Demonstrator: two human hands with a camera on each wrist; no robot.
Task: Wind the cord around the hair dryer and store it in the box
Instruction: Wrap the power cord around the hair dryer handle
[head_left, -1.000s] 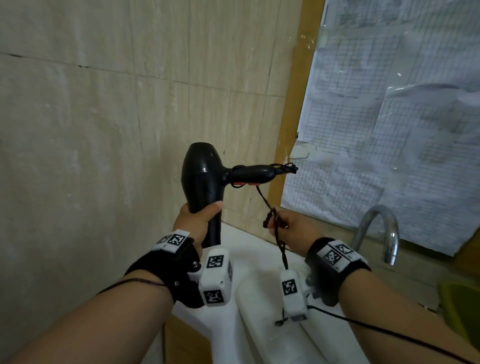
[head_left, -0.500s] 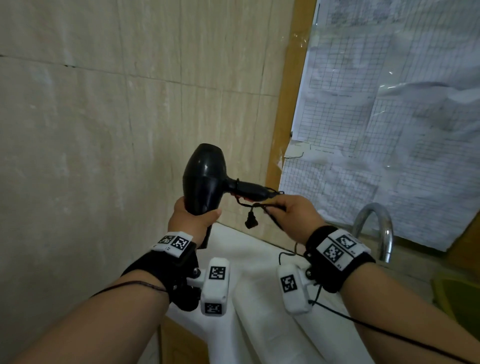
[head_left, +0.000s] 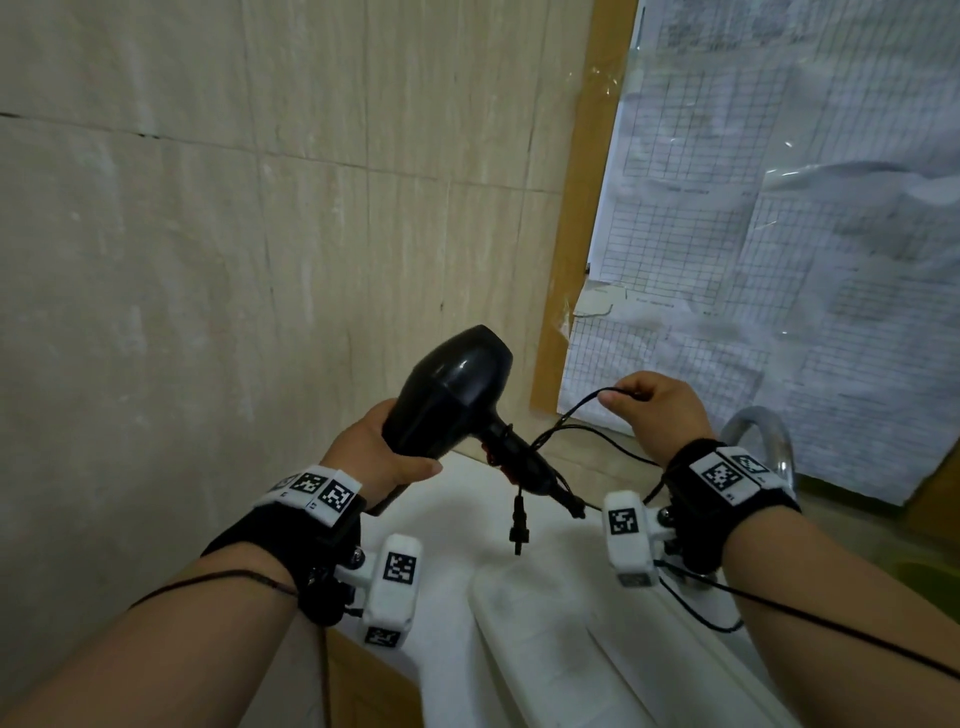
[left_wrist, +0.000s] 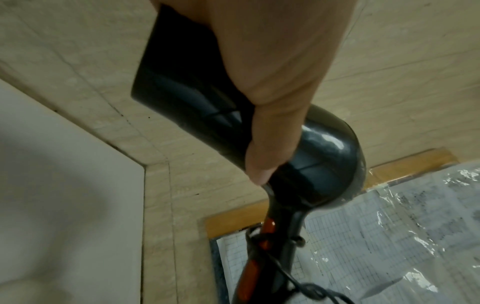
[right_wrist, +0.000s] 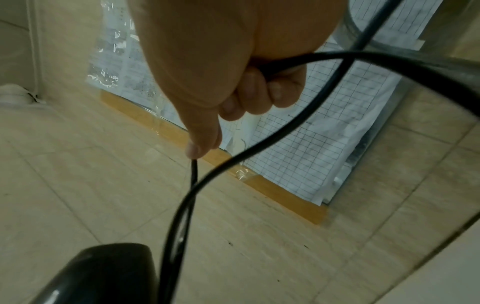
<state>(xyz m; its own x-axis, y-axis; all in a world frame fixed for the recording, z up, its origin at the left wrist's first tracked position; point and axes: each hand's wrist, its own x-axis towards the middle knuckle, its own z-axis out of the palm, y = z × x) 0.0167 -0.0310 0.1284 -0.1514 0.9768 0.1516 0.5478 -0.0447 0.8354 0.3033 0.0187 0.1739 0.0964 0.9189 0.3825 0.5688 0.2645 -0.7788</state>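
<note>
My left hand (head_left: 382, 457) grips the barrel of a black hair dryer (head_left: 452, 389) held in the air, its handle pointing down and right. In the left wrist view the thumb lies along the dryer (left_wrist: 324, 164), and orange switches show on the handle. A thin black cord (head_left: 566, 423) loops from the handle up to my right hand (head_left: 652, 410), which pinches it between thumb and curled fingers. The right wrist view shows the cord (right_wrist: 233, 162) running from the fingers down toward the dryer (right_wrist: 103, 271). A small plug end (head_left: 518, 525) dangles below the handle. No box is in view.
A tiled beige wall (head_left: 208, 260) stands close on the left. Plastic-covered gridded paper sheets (head_left: 779, 260) hang at the right behind a wooden frame (head_left: 576, 260). A curved metal faucet (head_left: 763, 431) rises behind my right wrist. White surfaces (head_left: 519, 649) lie below the hands.
The dryer has tilted, its handle swinging from level to down-right. My right hand rose and moved right with the cord, drawing out a loop. The plug end now hangs under the handle.
</note>
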